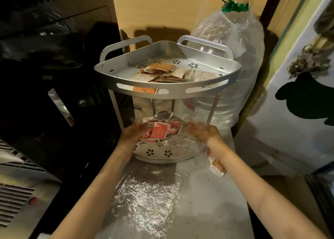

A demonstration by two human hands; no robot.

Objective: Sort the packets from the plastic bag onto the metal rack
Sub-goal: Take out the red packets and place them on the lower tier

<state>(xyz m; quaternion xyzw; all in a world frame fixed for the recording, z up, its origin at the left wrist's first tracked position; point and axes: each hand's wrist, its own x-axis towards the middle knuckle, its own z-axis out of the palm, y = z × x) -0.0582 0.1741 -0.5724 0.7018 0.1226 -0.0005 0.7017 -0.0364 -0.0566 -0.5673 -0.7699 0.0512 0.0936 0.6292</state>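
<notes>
- Landmark: two-tier, quarter-round perforated aluminium corner rack (168, 91), standing at the far end of a speckled grey bench (207, 193).
- Step in hand, as judged: red packets being settled on the rack's lower tier, the bag apparently being worked off or held open around them.
- Left hand (134, 133): at the left of the lower tier, fingers curled against the pile through the film; whether it pinches film or a packet, cannot tell (motion blur).
- Right hand (203, 131): at the right of the lower tier, under or against the crinkled clear plastic bag (180, 139), fingers loosely bent; actual grip on the film cannot be told.
- Red-and-white flat square sachet packets (160, 131): heaped at the middle of the lower tier, overlapping, several tilted on edge.
- Orange-brown and cream paper sachets (162, 70): loose fan on the upper tier, lying flat.
- One orange-brown stray sachet (217, 167): on the bench just right of the rack's base.
- To do it well: keep colours apart by tier, red below, orange-brown above; draw the film out slowly so sachets don't slide over the low front rim; collect the stray.
- Handling guess: sachets light and slick, film clingy; expect shifting.
</notes>
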